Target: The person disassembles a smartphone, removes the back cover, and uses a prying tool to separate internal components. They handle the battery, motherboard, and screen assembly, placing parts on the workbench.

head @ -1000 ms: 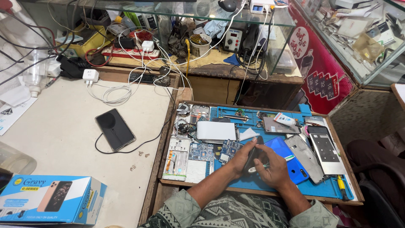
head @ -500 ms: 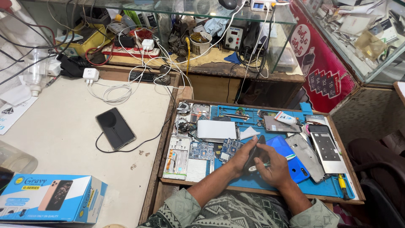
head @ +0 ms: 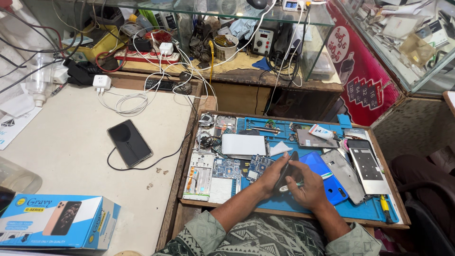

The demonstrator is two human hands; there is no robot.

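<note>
**Both hands on a dark phone over the blue mat**

Left hand (head: 271,174) is curled shut around a dark phone (head: 286,170), holding it on edge, tilted, above the blue mat (head: 284,205). Right hand (head: 310,188) sits just right of it, fingers pinched on a thin green-tipped tool (head: 295,185) whose tip meets the phone's lower edge. A blue back cover (head: 322,173) lies partly under the right hand, with a grey phone frame (head: 348,173) further right. Circuit boards (head: 226,167) lie just left of the left hand; a white panel (head: 244,144) sits beyond it. Well left, on the pale surface (head: 71,156), a black phone (head: 129,142) on a cable.
</note>
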